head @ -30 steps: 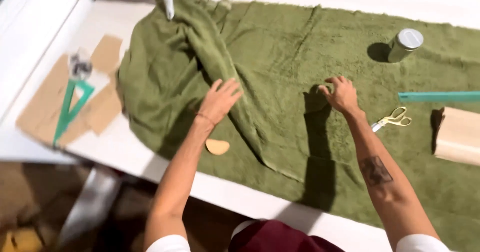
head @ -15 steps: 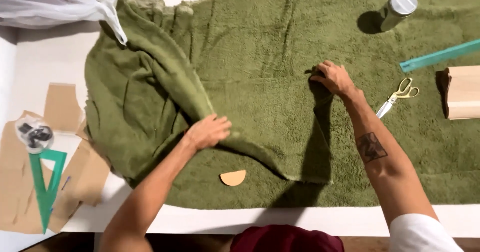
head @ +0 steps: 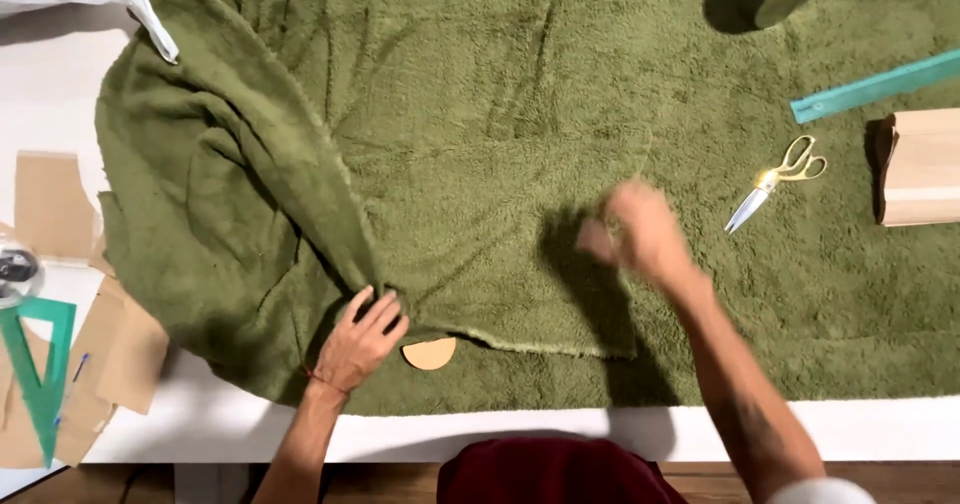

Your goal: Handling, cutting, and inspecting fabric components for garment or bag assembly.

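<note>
Head view: left hand (head: 362,339) pinches a fold of the thick green fleece fabric (head: 520,164) at the near table edge, bunching it leftward. Right hand (head: 645,234) hovers blurred above the flat cloth; grip cannot be told. Tan half-round cardboard piece (head: 430,352) lies beside left fingers; yellow-handled scissors (head: 775,176) rest apart.

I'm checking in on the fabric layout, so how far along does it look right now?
Mostly done: the green fleece fabric lies flat over the white table on the right. In hand: the left hand presses a bunched fold beside a small tan semicircular piece, and the right hand, blurred, is above the cloth. Left: the heaped left portion is not flat, and the scissors lie untouched.
</note>
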